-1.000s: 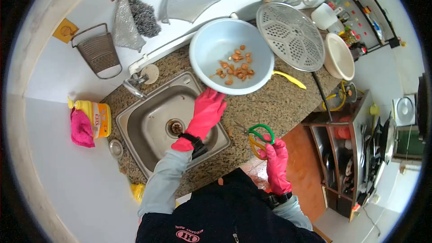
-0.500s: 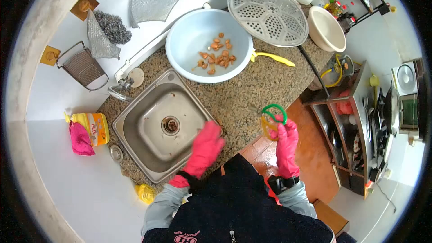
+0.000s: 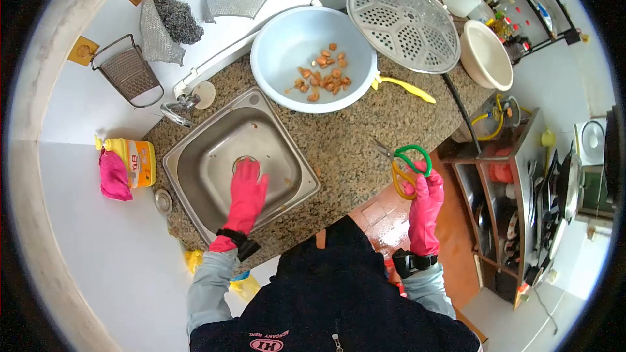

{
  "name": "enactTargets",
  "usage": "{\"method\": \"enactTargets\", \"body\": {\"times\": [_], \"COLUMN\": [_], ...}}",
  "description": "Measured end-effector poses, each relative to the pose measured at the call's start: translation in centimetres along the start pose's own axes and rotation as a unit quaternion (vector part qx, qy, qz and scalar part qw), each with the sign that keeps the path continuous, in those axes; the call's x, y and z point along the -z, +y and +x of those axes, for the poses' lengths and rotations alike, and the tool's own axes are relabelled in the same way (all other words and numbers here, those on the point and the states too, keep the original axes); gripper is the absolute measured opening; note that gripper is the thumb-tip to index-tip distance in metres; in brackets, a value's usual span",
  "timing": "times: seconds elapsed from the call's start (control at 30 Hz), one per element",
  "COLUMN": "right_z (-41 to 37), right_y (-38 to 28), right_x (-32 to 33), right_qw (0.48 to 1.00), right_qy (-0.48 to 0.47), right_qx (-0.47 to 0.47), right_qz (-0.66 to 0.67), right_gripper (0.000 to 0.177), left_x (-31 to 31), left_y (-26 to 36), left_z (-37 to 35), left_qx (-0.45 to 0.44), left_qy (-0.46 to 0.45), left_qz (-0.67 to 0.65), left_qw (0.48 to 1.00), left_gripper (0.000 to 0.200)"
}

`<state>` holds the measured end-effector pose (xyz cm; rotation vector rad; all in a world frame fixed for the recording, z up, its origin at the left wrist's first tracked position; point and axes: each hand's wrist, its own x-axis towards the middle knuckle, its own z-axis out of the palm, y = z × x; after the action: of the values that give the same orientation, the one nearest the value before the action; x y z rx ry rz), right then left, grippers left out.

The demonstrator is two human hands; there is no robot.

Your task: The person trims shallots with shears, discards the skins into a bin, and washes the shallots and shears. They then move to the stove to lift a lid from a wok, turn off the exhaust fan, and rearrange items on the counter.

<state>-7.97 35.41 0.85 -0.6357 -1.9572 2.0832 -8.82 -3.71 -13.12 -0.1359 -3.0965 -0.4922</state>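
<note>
My left hand [image 3: 244,199], in a pink rubber glove, reaches into the stainless steel sink [image 3: 195,169]. Its fingers are stretched over the drain [image 3: 245,159] and cover most of it, with the thumb apart. At the counter's front edge, my right hand [image 3: 426,208], gloved the same way, grips a pair of scissors [image 3: 393,154] by their green and orange handles. The blades point left over the granite counter. Small dark scraps lie in the sink.
Behind the sink stands a light blue basin [image 3: 277,81] holding several brown pieces [image 3: 314,97]. Beside it are a yellow-handled tool [image 3: 407,89], a perforated steamer plate [image 3: 404,26] and a cream basin [image 3: 479,58]. A faucet [image 3: 176,114] and detergent bottle [image 3: 143,164] are left.
My left hand has moved left and away from me, from the sink's right edge to the drain. My right hand still holds the scissors, whose blades now show more clearly. The view has shifted slightly.
</note>
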Motion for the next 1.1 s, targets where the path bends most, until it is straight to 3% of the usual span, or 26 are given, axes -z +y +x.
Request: {"method": "enactTargets", "body": {"times": [0.03, 0.1, 0.17, 0.3, 0.4, 0.53, 0.63, 0.7, 0.77, 0.87, 0.9, 0.93, 1.0, 1.03, 1.1], "right_z": [0.7, 2.2, 3.5, 6.8, 8.2, 9.3, 9.9, 10.5, 11.0, 10.6, 10.4, 10.5, 10.9, 10.9, 10.9], "right_y": [-0.1, 0.0, -0.4, -1.2, -1.5, -2.3, -2.1, -1.7, -0.7, -1.2, -1.5, -1.6, -0.7, -0.5, -0.4], "right_x": [0.3, 1.1, 2.2, 4.8, 6.4, 7.2, 7.5, 7.7, 8.0, 7.0, 6.8, 6.6, 7.0, 7.0, 6.7], "right_qw": [1.000, 0.998, 0.997, 0.996, 0.995, 0.996, 0.996, 0.998, 0.999, 0.999, 0.999, 0.999, 0.998, 0.998, 0.998], "right_qy": [-0.005, 0.035, 0.035, 0.046, 0.051, 0.042, 0.047, 0.022, 0.000, -0.021, -0.025, -0.030, -0.044, -0.036, -0.031], "right_qx": [0.001, 0.058, 0.066, 0.079, 0.080, 0.079, 0.067, 0.055, 0.052, 0.043, 0.035, 0.028, 0.024, 0.030, 0.038], "right_qz": [0.000, 0.015, 0.020, -0.001, -0.011, -0.026, -0.022, -0.017, 0.001, 0.012, 0.014, 0.016, 0.026, 0.028, 0.031], "right_gripper": [0.027, 0.026, 0.026, 0.027, 0.029, 0.029, 0.029, 0.028, 0.028, 0.027, 0.027, 0.026, 0.026, 0.026, 0.026], "left_x": [0.9, 1.2, 1.0, -5.9, -8.9, -9.9, -8.9, -7.1, -1.3, -4.3, -3.4, -3.5, -2.8, -2.0, -3.4], "left_y": [3.6, 10.1, 16.4, 26.2, 30.7, 31.4, 28.6, 25.0, 19.3, 10.5, 9.2, 9.3, 11.1, 13.7, 17.8], "left_z": [1.0, 3.4, 5.2, 7.6, 9.1, 9.6, 9.0, 8.6, 9.0, 5.2, 5.3, 5.6, 6.4, 8.1, 10.4], "left_qx": [-0.010, -0.067, -0.177, -0.268, -0.279, -0.268, -0.238, -0.157, 0.011, 0.143, 0.207, 0.205, 0.113, 0.114, -0.016], "left_qy": [0.031, 0.002, -0.011, -0.020, -0.022, 0.011, 0.031, 0.036, -0.085, 0.137, 0.118, 0.120, 0.143, 0.036, -0.024], "left_qz": [-0.061, -0.157, -0.187, -0.179, -0.148, -0.169, -0.186, -0.122, -0.093, 0.072, 0.134, 0.137, 0.080, 0.007, -0.102], "left_qw": [0.998, 0.985, 0.966, 0.946, 0.948, 0.949, 0.953, 0.979, 0.992, 0.977, 0.962, 0.962, 0.980, 0.993, 0.994], "left_gripper": [0.045, 0.047, 0.050, 0.058, 0.062, 0.064, 0.063, 0.061, 0.057, 0.054, 0.054, 0.054, 0.052, 0.052, 0.053]}}
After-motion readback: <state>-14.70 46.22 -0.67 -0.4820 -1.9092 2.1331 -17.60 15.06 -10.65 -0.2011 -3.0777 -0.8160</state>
